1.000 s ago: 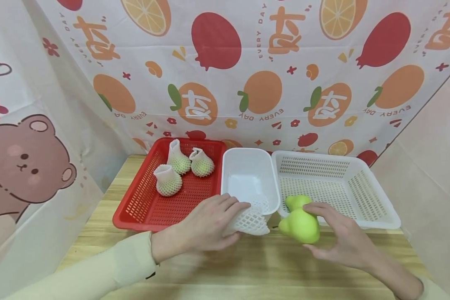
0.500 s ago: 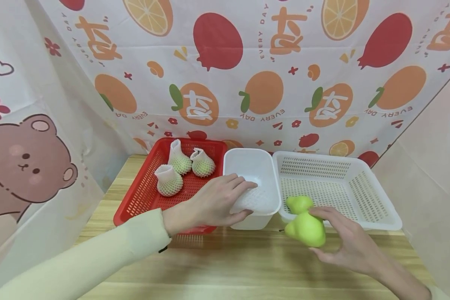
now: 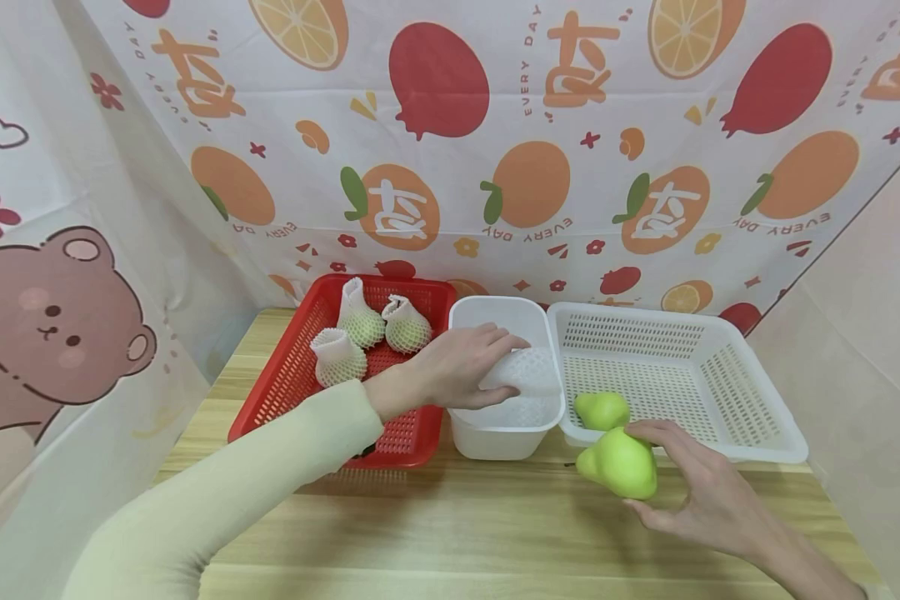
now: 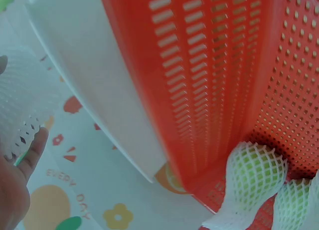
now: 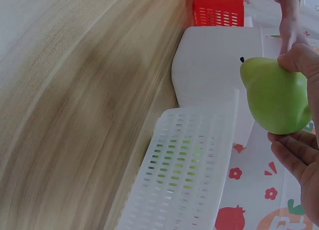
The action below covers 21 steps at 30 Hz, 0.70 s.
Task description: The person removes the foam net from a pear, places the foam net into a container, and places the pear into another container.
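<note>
While the right hand pinches a smooth, plump green pear before the white perforated plastic basket, the outstretched left hand grips a lattice-textured foam net over the smooth-walled white bin.

Opens widest along the near middle of the wooden table. Stops on the far side at the patterned cloth, behind the red basket, white tub and white basket — set nearly rim to rim. Over the tub, is blocked by the left hand and foam net; at far left, by three netted pears. Leaves room over the white basket's right part — meets a loose pear at near left, then the held pear.
</note>
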Each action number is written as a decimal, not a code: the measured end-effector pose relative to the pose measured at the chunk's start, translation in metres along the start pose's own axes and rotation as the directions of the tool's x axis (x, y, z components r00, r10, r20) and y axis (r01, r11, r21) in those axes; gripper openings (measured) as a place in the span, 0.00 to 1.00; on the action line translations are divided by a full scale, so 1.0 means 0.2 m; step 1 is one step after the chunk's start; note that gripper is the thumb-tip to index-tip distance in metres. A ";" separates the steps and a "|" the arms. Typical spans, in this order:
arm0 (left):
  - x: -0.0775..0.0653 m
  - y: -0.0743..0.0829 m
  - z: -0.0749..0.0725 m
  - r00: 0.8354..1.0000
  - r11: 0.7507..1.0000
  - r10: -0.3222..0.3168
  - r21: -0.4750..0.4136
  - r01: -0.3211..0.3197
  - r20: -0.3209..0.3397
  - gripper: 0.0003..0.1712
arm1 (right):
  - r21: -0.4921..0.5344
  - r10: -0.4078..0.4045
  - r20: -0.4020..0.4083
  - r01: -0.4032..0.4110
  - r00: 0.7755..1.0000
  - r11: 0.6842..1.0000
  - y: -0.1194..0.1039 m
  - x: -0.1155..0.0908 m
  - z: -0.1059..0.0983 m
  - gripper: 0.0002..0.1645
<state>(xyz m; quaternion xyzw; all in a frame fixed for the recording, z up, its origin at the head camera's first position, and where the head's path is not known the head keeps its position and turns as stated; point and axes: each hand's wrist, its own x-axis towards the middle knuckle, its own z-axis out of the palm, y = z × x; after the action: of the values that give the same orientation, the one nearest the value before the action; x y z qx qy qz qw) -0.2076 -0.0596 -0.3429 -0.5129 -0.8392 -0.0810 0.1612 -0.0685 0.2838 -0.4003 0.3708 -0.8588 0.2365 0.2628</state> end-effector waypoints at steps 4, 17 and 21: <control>0.03 -0.05 0.03 0.998 0.999 -0.038 -0.015 0.039 0.048 0.33 | -0.002 -0.013 -0.009 0.013 1.000 1.000 0.00 0.00 0.01 0.45; 0.07 -0.16 0.14 0.976 0.993 -0.108 -0.018 0.114 0.190 0.33 | -0.014 0.000 -0.008 0.000 1.000 1.000 0.00 0.00 0.01 0.45; 0.08 -0.18 0.17 0.955 0.988 -0.145 -0.012 0.153 0.259 0.33 | -0.019 0.001 -0.008 -0.001 1.000 1.000 0.01 -0.01 0.02 0.45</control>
<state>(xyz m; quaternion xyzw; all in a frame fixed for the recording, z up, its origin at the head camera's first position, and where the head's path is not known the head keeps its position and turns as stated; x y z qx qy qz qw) -0.2514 -0.0527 -0.3677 -0.4568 -0.8880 -0.0390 0.0361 -0.0702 0.2838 -0.4038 0.3669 -0.8602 0.2296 0.2696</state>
